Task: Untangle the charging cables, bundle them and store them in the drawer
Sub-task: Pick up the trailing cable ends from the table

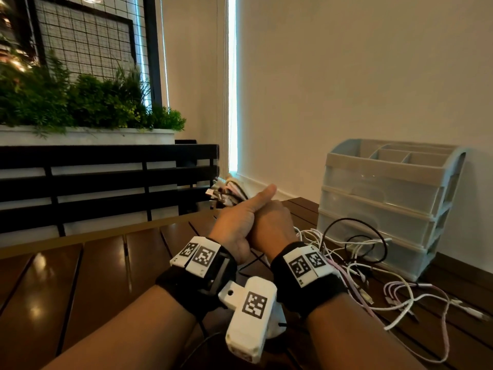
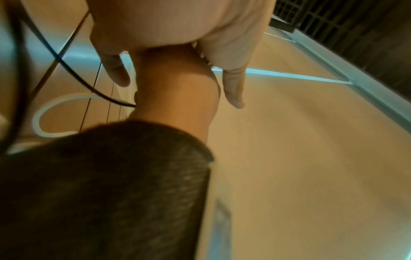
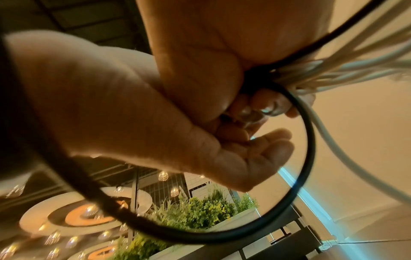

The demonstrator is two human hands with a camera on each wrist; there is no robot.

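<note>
Both hands are raised above the wooden table [image 1: 93, 276] and pressed together. My left hand [image 1: 237, 222] grips a bundle of white, pink and black charging cables [image 1: 226, 193], thumb straight up; the plug ends stick out past it at the upper left. Just to its right, my right hand [image 1: 274, 225] holds the same bundle. In the right wrist view its fingers [image 3: 266, 107] curl round white cables [image 3: 333, 70] and a black cable loop [image 3: 309, 140]. The rest of the cables hang down into a loose tangle [image 1: 354, 252] on the table. The drawer unit [image 1: 386, 198] stands behind the tangle, drawers closed.
A pale plastic organiser tray tops the drawer unit against the wall. A black slatted railing [image 1: 106, 182] and a planter with green plants [image 1: 88, 134] run along the table's far left side. Loose cable ends [image 1: 474, 313] trail toward the right table edge.
</note>
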